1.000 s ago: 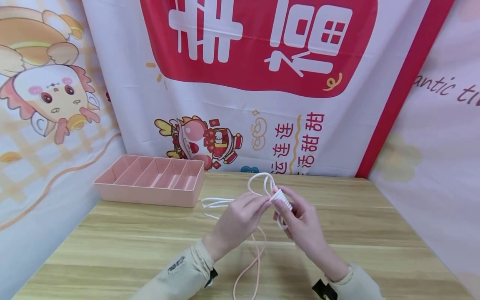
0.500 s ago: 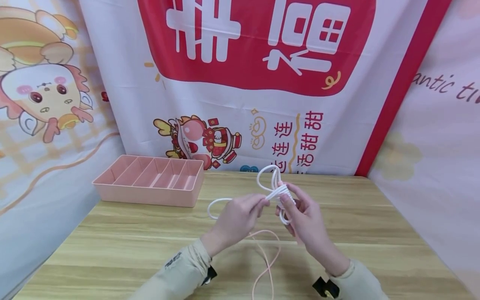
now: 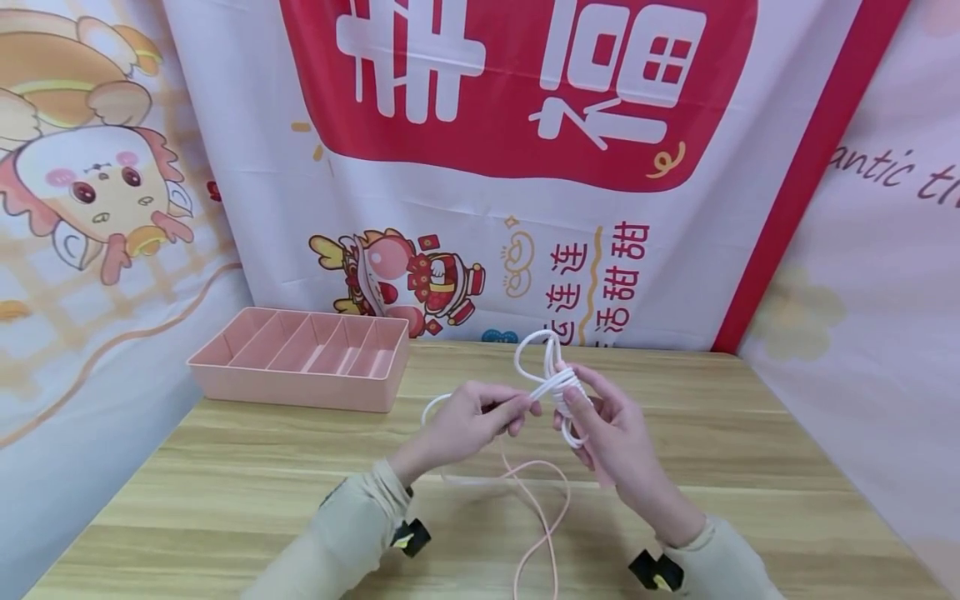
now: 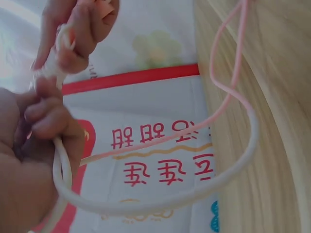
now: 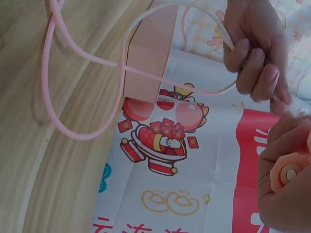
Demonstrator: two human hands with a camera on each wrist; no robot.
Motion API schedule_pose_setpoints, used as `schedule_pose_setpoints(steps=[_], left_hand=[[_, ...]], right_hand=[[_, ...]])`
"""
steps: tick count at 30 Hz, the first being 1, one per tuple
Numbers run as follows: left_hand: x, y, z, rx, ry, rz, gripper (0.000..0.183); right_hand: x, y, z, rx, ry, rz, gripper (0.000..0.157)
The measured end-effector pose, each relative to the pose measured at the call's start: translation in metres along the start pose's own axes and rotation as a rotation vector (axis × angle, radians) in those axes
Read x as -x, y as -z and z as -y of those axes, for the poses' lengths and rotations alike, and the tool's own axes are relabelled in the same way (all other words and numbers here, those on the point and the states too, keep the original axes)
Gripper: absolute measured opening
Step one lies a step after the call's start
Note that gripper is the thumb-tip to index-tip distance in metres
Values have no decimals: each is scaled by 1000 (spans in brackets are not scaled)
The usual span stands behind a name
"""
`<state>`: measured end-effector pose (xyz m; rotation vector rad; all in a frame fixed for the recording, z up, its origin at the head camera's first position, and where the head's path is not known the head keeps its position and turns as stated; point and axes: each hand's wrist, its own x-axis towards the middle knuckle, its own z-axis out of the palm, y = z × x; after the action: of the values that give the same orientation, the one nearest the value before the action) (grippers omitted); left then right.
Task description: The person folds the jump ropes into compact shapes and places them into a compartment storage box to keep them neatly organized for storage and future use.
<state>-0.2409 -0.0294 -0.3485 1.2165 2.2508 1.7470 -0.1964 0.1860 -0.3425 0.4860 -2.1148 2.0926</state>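
My right hand (image 3: 626, 442) grips a jump rope's bundle of white cord (image 3: 567, 385), wound in several close turns. A pink handle (image 5: 290, 172) sticks out of that same hand, its eight-sided end facing the right wrist camera. My left hand (image 3: 461, 425) pinches doubled white strands running leftward from the bundle, its fingers curled. Above the bundle stands a loose white loop (image 3: 527, 343). From the left hand more cord hangs in a bend, white (image 4: 146, 208) turning to pink (image 4: 236, 63). The pink length (image 3: 562, 492) crosses itself below the hands in the head view.
A pink divided organizer box (image 3: 288, 390) stands at the back left of the wooden table (image 3: 225, 508). Behind it hangs a printed red and white cloth (image 3: 420, 192), with more printed cloth on both sides.
My left hand has shifted a little left and turned, drawing the strands out from the bundle. The bundle rose slightly, then held. The white loop at left looks smaller, and the pink cord swung right.
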Motion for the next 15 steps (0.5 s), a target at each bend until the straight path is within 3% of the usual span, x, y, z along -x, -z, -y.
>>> schedule_pose_setpoints(steps=[4, 8, 15], left_hand=[[0, 7, 2, 169, 115, 79, 26], [0, 9, 2, 201, 158, 106, 28], [-1, 14, 1, 235, 224, 79, 25]], right_hand=[[0, 3, 2, 28, 17, 62, 40], [-1, 4, 3, 28, 26, 90, 40], [-1, 5, 3, 15, 25, 85, 40]])
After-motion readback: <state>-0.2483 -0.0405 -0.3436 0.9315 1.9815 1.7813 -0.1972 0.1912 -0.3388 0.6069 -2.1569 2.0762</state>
